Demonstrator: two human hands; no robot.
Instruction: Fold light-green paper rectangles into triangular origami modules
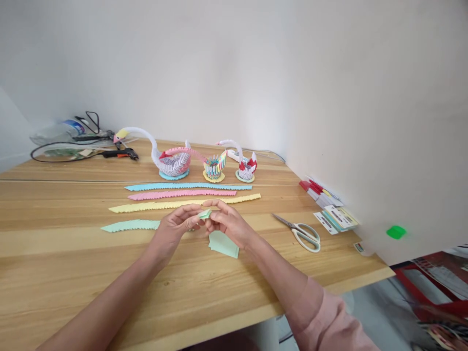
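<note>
A small folded piece of green paper (205,214) is pinched between my left hand (178,222) and my right hand (228,222), above the wooden table. Both sets of fingers are closed on it. Beneath my right hand lie pale green paper sheets (224,243). To the left, a row of nested green folded pieces (130,225) runs partly behind my left hand. Just beyond my fingers stretch similar rows in yellow (146,206), pink (183,195) and blue (188,186).
Three paper swans, one large white (174,165), one multicoloured (214,167), one small red-and-white (247,169), stand at the back. Scissors (305,236) lie right, near packs of paper (336,218). A glue gun (120,154) and plastic bottle (58,131) sit back left. White walls bound the table.
</note>
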